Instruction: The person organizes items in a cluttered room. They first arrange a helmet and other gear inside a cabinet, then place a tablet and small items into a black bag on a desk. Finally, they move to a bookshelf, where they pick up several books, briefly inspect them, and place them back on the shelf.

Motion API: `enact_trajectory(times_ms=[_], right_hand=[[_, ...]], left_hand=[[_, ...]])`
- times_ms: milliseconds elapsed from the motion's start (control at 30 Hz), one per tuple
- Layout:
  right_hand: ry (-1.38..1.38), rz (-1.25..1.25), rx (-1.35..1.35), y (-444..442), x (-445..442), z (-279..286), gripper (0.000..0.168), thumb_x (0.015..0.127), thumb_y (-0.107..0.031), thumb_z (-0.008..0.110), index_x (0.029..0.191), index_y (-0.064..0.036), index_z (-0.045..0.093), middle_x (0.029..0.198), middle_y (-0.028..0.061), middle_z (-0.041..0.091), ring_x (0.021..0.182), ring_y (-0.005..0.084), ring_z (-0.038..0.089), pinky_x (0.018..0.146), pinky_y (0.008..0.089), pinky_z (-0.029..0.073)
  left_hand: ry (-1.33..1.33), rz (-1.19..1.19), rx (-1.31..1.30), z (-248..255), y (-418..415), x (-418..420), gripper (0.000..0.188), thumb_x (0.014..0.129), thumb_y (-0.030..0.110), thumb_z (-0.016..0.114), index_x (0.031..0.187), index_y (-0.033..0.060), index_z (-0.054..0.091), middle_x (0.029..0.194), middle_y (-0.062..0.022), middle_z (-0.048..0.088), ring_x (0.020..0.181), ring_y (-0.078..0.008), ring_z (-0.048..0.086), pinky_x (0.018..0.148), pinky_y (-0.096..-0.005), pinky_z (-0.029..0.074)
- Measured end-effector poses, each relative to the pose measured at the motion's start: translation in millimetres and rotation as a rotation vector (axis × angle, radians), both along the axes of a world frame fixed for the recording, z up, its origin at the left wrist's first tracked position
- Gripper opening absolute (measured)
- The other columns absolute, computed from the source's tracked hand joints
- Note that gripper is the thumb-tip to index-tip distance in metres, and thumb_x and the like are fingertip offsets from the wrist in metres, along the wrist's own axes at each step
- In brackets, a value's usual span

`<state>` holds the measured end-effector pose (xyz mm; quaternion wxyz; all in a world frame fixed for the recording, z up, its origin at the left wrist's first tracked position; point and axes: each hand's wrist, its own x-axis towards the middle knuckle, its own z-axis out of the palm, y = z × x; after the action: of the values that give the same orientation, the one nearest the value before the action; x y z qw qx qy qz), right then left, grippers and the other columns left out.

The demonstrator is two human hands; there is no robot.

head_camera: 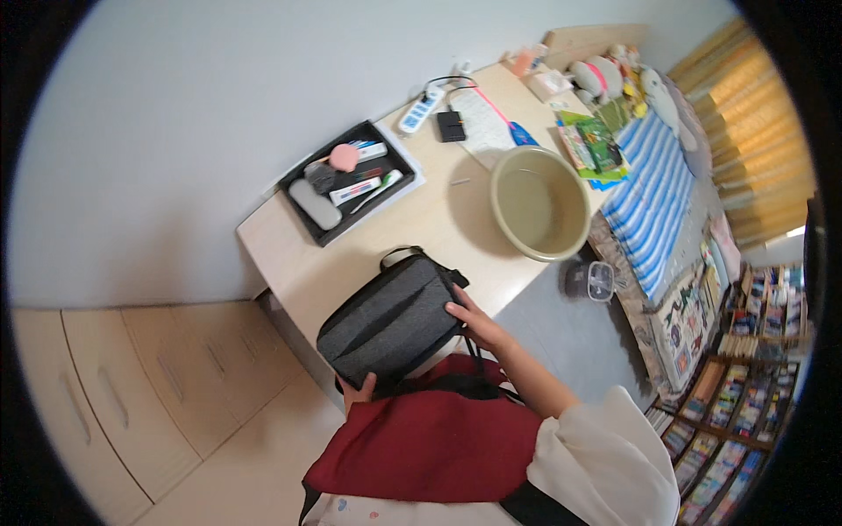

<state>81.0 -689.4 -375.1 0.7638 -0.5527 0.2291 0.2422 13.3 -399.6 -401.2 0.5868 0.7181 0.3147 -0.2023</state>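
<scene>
A dark grey fabric bag with a black strap and a front pocket lies at the near edge of a light wooden desk. My left hand grips its lower left corner, the thumb on top. At its right end my right hand holds the side, fingers on the upper face and edge. Beyond the bag is a black tray with a grey case, a toothpaste tube, a toothbrush and a pink round item. The undersides of the bag and part of my left hand are hidden.
A beige plastic basin stands on the desk's right part. Behind it are a power strip, a black adapter and books. A bed and a lidded container are at the right, drawers at the left.
</scene>
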Motion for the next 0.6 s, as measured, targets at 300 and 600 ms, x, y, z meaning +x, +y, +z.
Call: enact_trajectory(times_ms=[300, 600], right_hand=[[-0.093, 0.062, -0.028, 28.9, 55.3, -25.4, 0.100, 0.076, -0.056, 0.065, 0.146, -0.006, 0.013, 0.143, 0.0164, 0.029, 0.130, 0.0294, 0.031, 0.097, 0.0444, 0.037], [-0.376, -0.039, -0.016, 48.6, 100.1, -41.7, 0.081, 0.076, -0.047, 0.068, 0.141, -0.013, 0.033, 0.144, 0.0167, 0.028, 0.127, 0.0281, 0.036, 0.095, 0.0394, 0.040]], left_hand=[[-0.106, 0.103, -0.297, 29.4, 18.8, 80.9, 0.085, 0.081, 0.037, 0.067, 0.144, 0.0078, 0.019, 0.138, -0.0163, 0.034, 0.121, -0.0305, 0.041, 0.091, -0.0427, 0.047], [-0.209, 0.184, -0.246, 37.6, 24.2, 141.5, 0.082, 0.080, 0.047, 0.066, 0.142, 0.0136, 0.024, 0.142, -0.0111, 0.030, 0.123, -0.0313, 0.037, 0.087, -0.0479, 0.042]])
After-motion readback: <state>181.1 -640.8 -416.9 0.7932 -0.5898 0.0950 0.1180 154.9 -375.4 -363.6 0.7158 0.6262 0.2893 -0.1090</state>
